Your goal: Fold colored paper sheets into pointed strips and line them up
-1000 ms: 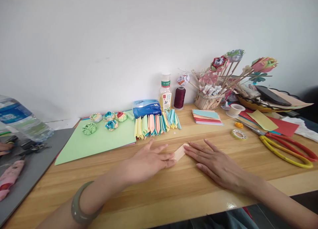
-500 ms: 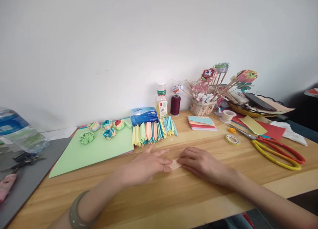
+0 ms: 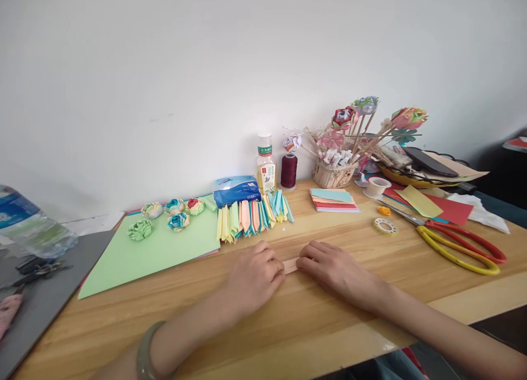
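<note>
A narrow folded strip of pale pink paper lies on the wooden table between my two hands. Its left end is under my left hand, whose fingers are curled and closed on it. My right hand has its fingers pressed together on the strip's right end. Both fingertips and the ends of the strip are partly hidden. Just behind my left hand stands a row of folded paper pieces in yellow, green, pink and blue.
Paper flowers rest on green sheets at left. Behind are a tissue pack, glue bottle, thread spool, paper slips and flower basket. Scissors and a tape roll lie right; a water bottle left.
My left hand's fingers were stretched out and spread; now they are curled in on the strip's left end. My right hand stays almost in place on the other end.
</note>
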### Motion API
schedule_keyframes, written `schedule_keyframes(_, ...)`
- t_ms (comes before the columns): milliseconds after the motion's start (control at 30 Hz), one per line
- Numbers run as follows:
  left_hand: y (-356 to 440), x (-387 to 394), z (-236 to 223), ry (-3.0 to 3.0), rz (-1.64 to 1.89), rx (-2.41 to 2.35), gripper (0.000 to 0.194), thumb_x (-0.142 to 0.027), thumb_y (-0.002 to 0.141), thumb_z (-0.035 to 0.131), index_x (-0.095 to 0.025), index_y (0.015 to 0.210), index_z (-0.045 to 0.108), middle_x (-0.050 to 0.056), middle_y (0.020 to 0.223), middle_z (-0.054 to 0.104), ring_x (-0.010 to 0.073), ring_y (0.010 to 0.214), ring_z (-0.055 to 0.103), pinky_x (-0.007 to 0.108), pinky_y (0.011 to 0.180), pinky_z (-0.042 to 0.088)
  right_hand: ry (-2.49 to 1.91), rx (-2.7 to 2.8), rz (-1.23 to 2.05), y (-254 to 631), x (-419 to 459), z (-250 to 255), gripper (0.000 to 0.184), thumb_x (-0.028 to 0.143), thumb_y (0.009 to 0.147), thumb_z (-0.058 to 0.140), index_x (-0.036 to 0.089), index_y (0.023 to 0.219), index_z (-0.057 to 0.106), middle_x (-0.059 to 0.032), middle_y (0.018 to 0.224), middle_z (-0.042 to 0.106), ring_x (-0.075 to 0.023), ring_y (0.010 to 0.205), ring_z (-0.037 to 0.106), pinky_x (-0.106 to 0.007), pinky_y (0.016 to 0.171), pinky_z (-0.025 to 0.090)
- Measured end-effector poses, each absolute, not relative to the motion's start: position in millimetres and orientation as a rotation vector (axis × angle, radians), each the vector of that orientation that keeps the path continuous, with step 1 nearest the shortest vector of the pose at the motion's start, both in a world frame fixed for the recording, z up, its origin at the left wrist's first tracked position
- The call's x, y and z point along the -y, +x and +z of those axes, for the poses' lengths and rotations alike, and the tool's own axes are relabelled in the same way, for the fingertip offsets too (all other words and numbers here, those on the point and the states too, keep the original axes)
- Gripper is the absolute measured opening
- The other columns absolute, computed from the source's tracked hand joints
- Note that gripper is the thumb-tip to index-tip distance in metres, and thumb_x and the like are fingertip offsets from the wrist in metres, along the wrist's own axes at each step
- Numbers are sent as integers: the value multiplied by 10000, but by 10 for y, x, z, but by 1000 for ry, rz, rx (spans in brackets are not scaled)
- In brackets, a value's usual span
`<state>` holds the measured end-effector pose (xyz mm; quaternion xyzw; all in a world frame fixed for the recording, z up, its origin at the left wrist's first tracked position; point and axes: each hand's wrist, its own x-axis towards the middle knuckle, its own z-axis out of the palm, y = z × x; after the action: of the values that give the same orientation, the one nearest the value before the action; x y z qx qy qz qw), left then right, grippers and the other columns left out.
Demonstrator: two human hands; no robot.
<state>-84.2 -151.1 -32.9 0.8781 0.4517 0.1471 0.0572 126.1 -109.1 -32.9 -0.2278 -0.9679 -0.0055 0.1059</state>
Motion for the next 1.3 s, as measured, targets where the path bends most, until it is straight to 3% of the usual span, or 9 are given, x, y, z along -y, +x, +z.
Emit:
schedule_keyframes(200, -790, 1505, -297, 2299, 545, -1563, 182, -168, 873, 520, -176, 809, 691, 29, 802, 667, 204, 876, 549, 330, 757, 453, -919, 2760, 277, 1184, 1015, -316, 191, 160, 927, 419, 151, 818, 576, -65, 819, 602, -174, 746, 545, -277, 665, 436)
schedule_keyframes(533, -704, 1468, -328, 2149, 532, -1743, 102, -147, 834, 546, -191, 759, 602, 8, 740, 645, 226, 863, 536, 356, 735, 400, -1097, 2653, 317, 1127, 996, -408, 123, 117, 871, 456, 157, 800, 549, -70, 827, 592, -179, 726, 558, -282, 651, 428)
schedule_keyframes(733, -740, 1461, -339, 2193, 418, -1821, 73, -194, 861, 553, -189, 792, 573, 16, 816, 643, 234, 915, 499, 350, 757, 343, -1156, 2590, 371, 1159, 941, -451, 94, 138, 846, 524, 172, 761, 542, -58, 816, 582, -176, 738, 534, -277, 667, 414)
schedule_keyframes(1067, -831, 1429, -401, 2100, 463, -1767, 107, -113, 850, 522, -201, 802, 559, -14, 775, 605, 198, 863, 497, 332, 747, 342, -1261, 2468, 414, 1455, 814, -512, 87, 194, 852, 523, 184, 768, 548, -34, 787, 601, -185, 750, 538, -315, 703, 383)
schedule_keyframes(1300, -729, 1468, -420, 2509, 747, -1539, 287, -30, 832, 481, -203, 1035, 587, 23, 1070, 617, 216, 1025, 472, 390, 906, 365, -1290, 2411, 390, 1586, 803, -523, 73, 202, 830, 546, 184, 760, 558, -24, 758, 609, -173, 724, 551, -294, 676, 392)
